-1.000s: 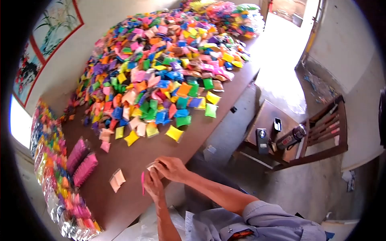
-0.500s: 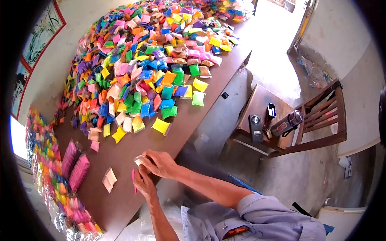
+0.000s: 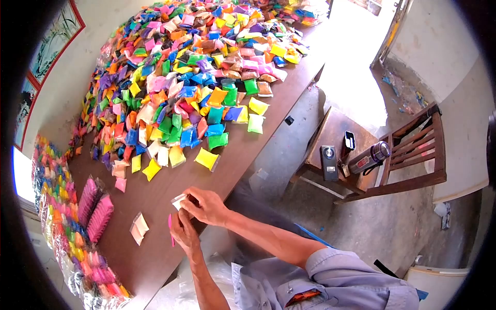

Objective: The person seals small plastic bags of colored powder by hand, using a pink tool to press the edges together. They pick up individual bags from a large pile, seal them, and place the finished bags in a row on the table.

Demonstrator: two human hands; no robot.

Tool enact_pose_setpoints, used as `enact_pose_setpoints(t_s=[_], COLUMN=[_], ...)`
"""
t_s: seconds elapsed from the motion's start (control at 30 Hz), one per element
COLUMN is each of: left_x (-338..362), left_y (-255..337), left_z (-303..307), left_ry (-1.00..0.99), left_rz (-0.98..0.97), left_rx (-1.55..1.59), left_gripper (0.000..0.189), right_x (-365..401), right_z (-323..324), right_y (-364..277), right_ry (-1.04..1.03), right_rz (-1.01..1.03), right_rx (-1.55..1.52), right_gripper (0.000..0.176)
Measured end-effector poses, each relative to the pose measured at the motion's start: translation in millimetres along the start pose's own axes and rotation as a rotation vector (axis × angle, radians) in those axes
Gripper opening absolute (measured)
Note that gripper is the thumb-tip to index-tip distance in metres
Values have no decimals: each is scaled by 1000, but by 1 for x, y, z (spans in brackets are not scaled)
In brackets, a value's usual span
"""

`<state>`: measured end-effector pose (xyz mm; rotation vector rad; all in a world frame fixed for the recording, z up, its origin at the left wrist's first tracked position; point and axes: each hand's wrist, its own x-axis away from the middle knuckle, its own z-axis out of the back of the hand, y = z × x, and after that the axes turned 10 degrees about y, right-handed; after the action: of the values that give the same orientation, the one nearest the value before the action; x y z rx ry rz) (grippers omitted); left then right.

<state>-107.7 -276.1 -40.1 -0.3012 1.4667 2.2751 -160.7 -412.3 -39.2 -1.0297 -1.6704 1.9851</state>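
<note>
Table point(image 3: 155, 248): is running long and brown from lower left to upper right.
Packet heap point(image 3: 196, 67): is covering the far half in many colours.
Chair point(image 3: 408, 155): is standing well apart, bearing 1 flask point(image 3: 369, 157).
Right hand point(image 3: 206, 206): is pinching the small pale packet point(image 3: 179, 200), fingers narrow.
Left hand point(image 3: 183, 232): is curling just below the right hand; grip cannot be told.
Small pale packet: is sitting at the table's near edge, beside 1 pink stick point(image 3: 170, 230).
</note>
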Motion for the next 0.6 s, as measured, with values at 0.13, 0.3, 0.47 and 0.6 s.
enact_pose_setpoints(t_s=[0.13, 0.3, 0.47, 0.6], left_x=[2, 3, 2, 2], left_y=[-14, -6, 15, -6], left_z=[2, 0, -6, -1], left_ry=[19, 22, -3, 26], left_rz=[3, 93, -104, -79], left_rx=[-36, 50, 4, -102], left_gripper=[39, 43, 45, 46], right_x=[-4, -5, -4, -3], right_z=[0, -3, -4, -2], right_y=[-6, -1, 0, -1], right_ry=[-88, -78, 93, 44], right_rz=[-140, -58, -51, 23], right_rx=[3, 83, -1, 24], right_gripper=[34, 34, 30, 33])
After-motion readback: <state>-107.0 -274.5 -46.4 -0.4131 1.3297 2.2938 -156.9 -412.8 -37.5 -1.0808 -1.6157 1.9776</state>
